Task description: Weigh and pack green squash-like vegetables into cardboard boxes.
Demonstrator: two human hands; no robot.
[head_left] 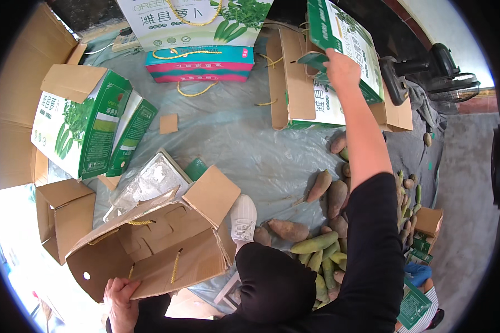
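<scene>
My left hand point(122, 299) grips the near edge of an open brown cardboard box point(166, 250), with its thumb over the rim. This box lies tilted at the lower left; yellow rope handles show inside, and I see no contents. Far out to the upper right, my right hand point(343, 69) is closed on the edge of a green-and-white carton point(355, 39) with radish pictures. Its fingertips are partly hidden. Beneath it is another open carton point(294, 83) with its brown flaps spread.
Green radishes point(316, 244) and reddish-brown roots point(319, 186) lie right of my white shoe point(243, 218). More cartons point(80, 125) stand at the left. A pink-and-teal box point(200, 65) lies at the back. A black fan point(450, 75) stands upper right. Another person's arm point(428, 286) shows lower right.
</scene>
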